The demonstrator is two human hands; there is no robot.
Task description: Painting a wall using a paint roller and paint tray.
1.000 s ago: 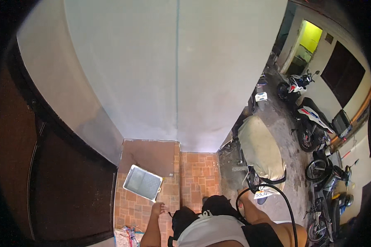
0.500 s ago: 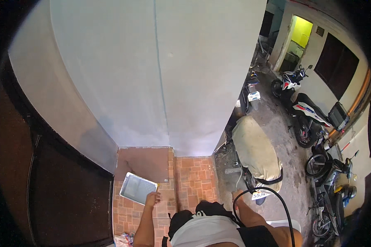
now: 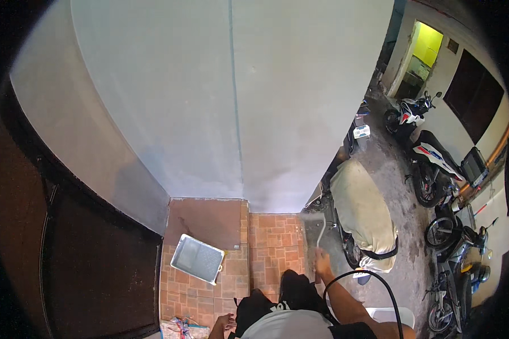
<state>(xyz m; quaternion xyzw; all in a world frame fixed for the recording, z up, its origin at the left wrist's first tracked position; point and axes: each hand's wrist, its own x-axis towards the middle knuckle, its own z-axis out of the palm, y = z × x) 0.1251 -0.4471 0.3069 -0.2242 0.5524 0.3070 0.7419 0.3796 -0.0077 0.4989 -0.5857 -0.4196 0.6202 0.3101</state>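
In my right hand (image 3: 323, 263) is a paint roller (image 3: 313, 216), gripped by its handle; its bent wire frame rises from the hand. The pale roller head is beside the tiled step's right edge, near the foot of the painted wall. My left hand (image 3: 227, 321) hangs low beside my left thigh, fingers loosely apart and holding nothing. A white paint tray (image 3: 198, 259) with greyish paint in it lies on the tiles ahead of my left hand, apart from it.
A pale wall (image 3: 237, 113) with a vertical seam stands ahead; a dark mesh door (image 3: 102, 271) is at left. A covered motorcycle (image 3: 365, 206) stands close on my right, with several more beyond. A black cable (image 3: 379, 276) arcs over my right forearm. Plastic packaging (image 3: 181, 329) lies lower left.
My left hand has let go of the paint tray's edge and drawn back toward my body. My right hand has moved forward, raising the paint roller. The view has shifted slightly left.
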